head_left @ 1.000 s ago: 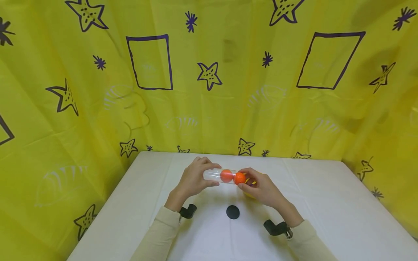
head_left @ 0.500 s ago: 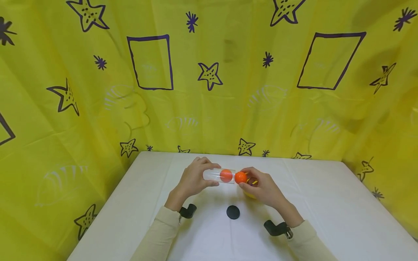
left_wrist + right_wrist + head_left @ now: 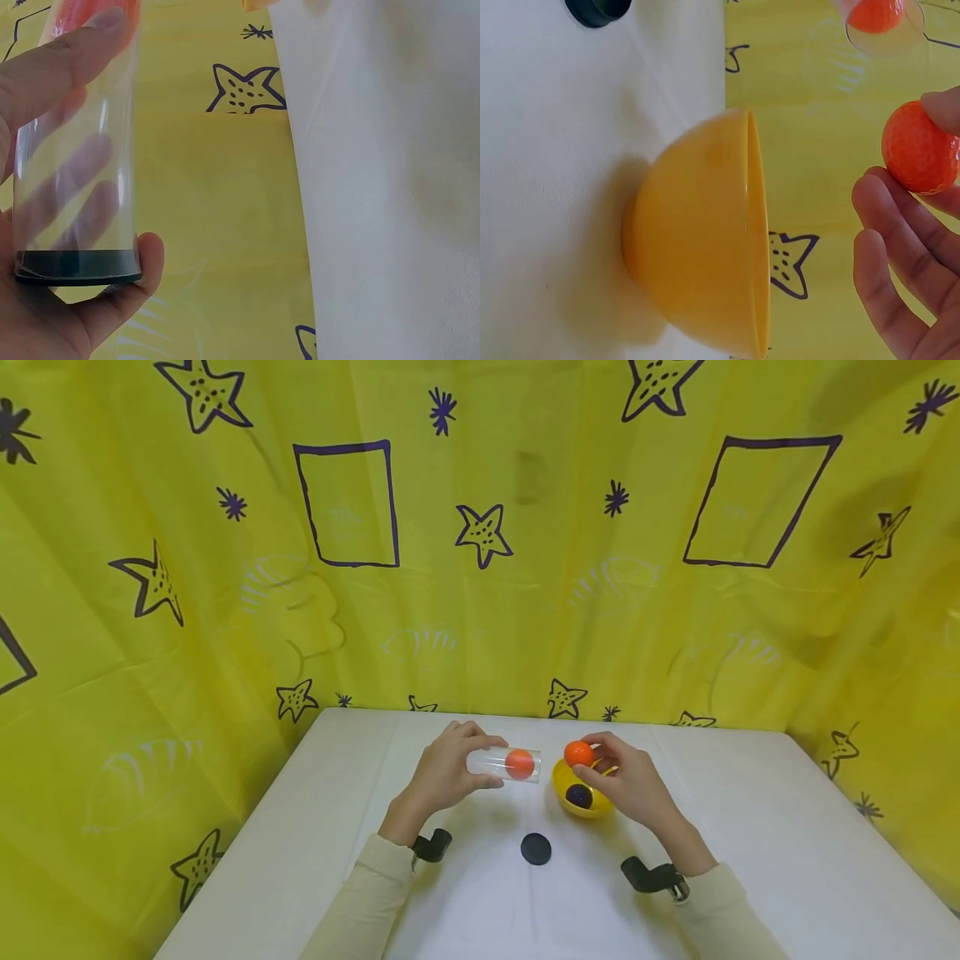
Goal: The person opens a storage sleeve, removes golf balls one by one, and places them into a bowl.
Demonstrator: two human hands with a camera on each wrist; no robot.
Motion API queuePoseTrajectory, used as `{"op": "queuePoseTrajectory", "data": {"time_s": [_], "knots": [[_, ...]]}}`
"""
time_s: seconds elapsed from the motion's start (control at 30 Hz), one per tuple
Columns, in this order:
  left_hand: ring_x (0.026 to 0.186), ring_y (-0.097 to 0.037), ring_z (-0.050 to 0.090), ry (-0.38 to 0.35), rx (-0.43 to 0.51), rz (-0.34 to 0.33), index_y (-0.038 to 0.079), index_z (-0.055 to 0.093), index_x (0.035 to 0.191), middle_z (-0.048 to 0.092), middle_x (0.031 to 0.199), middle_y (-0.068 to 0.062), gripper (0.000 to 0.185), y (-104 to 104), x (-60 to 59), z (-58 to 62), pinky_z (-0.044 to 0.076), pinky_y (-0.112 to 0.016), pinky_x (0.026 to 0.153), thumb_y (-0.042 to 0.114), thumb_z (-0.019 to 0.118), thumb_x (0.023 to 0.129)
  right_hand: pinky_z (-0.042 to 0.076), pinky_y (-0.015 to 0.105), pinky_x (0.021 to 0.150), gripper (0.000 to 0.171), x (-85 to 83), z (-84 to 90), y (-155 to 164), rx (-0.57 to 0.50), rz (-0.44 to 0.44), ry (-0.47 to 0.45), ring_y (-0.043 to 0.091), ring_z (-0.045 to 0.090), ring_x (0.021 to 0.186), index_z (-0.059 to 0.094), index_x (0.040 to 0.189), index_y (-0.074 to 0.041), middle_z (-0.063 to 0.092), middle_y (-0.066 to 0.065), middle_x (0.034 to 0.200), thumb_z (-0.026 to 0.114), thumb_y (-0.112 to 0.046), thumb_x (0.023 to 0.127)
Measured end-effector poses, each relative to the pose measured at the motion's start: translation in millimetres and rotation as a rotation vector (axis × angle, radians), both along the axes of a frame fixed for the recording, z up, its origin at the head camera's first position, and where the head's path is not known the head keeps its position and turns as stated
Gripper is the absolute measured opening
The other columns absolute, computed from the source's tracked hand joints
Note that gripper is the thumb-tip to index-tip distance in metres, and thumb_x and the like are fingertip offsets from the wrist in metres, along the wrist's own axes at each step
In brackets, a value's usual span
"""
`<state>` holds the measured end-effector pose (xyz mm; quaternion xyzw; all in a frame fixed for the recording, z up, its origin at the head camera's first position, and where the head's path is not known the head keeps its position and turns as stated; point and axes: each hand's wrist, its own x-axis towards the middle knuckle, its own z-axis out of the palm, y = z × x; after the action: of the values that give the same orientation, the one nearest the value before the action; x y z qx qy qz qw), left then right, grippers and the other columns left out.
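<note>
My left hand (image 3: 448, 768) grips a clear plastic tube (image 3: 97, 195) lying sideways in the air, its mouth toward the right. A dark cap (image 3: 79, 266) closes the end by my palm, and an orange ball (image 3: 520, 764) sits inside near the mouth. My right hand (image 3: 630, 778) pinches a second orange golf ball (image 3: 921, 147) between thumb and fingers, apart from the tube. That ball is above the far rim of a yellow bowl (image 3: 697, 232). Inside the bowl rests a dark ball (image 3: 579, 796).
A round black lid (image 3: 536, 849) lies on the white table (image 3: 465, 893), in front of the bowl. Yellow curtains (image 3: 480, 610) with star drawings hang behind the table and along both sides.
My right hand has drawn the orange golf ball away from the tube's mouth, rightward over the bowl. The bowl and dark ball now show more. My left hand and the tube have stayed in place.
</note>
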<state>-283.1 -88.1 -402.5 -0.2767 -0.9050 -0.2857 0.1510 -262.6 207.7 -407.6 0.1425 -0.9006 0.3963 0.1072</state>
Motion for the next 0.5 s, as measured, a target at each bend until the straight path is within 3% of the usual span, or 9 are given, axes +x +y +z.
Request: {"op": "queuePoseTrajectory", "data": {"time_s": [0.5], "knots": [[0.102,-0.015,0.054,-0.010,-0.001,-0.007,0.024,0.076,0.121,0.068,0.109,-0.002,0.049,0.2,-1.1,-0.7,0.048,-0.028,0.077,0.035,0.091,0.076,0.052,0.024,0.065,0.042,-9.6,-8.0,19.8,0.045,-0.071,-0.025,0.022,0.060,0.087,0.064,0.126,-0.010,0.070,0.013,0.114,0.078,-0.030,0.092]]}}
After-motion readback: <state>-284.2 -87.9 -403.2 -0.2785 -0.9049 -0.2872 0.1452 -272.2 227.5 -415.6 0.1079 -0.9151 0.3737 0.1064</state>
